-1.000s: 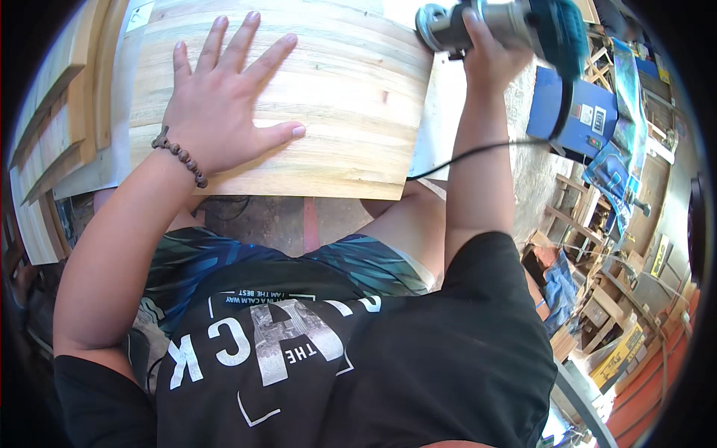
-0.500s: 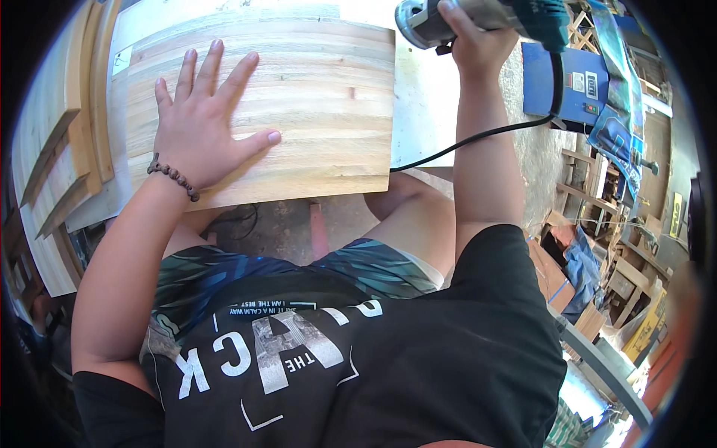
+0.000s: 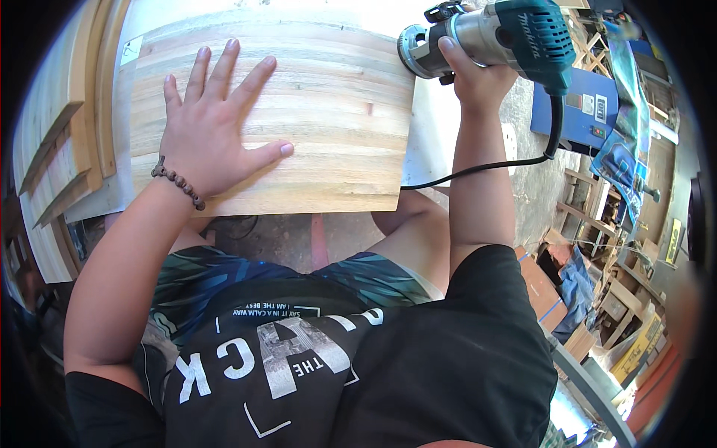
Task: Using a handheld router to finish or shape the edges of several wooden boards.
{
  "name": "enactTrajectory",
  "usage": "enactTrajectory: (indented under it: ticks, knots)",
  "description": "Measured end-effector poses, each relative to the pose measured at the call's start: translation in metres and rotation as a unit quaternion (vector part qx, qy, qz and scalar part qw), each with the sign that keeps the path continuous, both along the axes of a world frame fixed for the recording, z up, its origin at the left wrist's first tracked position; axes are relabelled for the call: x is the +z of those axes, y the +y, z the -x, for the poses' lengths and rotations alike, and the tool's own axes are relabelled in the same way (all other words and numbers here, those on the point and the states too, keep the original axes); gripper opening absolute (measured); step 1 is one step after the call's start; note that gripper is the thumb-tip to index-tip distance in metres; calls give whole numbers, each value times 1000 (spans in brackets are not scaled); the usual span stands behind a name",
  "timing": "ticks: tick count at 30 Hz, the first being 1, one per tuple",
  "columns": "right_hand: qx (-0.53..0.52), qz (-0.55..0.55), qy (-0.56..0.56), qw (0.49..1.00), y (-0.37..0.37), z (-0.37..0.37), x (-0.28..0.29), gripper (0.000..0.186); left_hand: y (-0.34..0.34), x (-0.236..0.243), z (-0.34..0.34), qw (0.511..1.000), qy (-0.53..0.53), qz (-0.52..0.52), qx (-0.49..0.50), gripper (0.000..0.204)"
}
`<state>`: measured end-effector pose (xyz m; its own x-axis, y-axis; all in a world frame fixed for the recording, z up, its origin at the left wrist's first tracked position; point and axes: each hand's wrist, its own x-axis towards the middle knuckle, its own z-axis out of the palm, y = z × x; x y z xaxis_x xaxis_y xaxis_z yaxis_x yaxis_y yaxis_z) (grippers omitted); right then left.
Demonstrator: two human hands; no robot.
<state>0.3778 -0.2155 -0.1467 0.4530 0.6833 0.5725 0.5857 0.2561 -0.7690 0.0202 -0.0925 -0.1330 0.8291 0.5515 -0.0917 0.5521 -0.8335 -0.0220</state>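
A wide wooden panel [image 3: 340, 142] of pale glued strips lies flat in front of me on a white surface. My left hand [image 3: 211, 131] rests on its left half, palm down with fingers spread, a beaded bracelet at the wrist. In my right hand [image 3: 482, 82] is a teal and silver trim router [image 3: 534, 41], gripped round its metal body and tilted on its side. Its round base faces the panel's far right edge; whether they touch I cannot tell. A black cord [image 3: 485, 166] runs from the router's teal end down past the panel's near right corner.
Thick wooden boards [image 3: 56, 112] are stacked at the left. To the right, on the floor, stands a blue machine [image 3: 571, 108]. Wood scraps [image 3: 624, 287] and a blue cloth [image 3: 573, 280] lie further down the right side. My legs are beneath the panel's near edge.
The router has come lower in the view, and more of it shows, its base now by the panel's right edge. The panel sits slightly further right and lower; my left hand stays flat on it.
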Motion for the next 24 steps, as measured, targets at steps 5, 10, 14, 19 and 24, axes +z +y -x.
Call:
enactTrajectory:
  ticks: [5,10,14,19,24]
  knots:
    - [-8,18,-2,1000,-6,9,1,59,1,-1,1,1000,-15,20,0,103]
    - [10,12,45,999,-15,25,3,71,1,-6,6,999,-37,26,5,101]
    - [18,16,56,998,-37,41,2,75,0,-7,7,999,-30,11,3,100]
    - [27,28,47,998,-69,65,3,77,-2,6,-2,1000,-9,4,-7,99]
    - [30,19,67,997,-94,94,4,93,-16,22,-9,996,59,36,59,103]
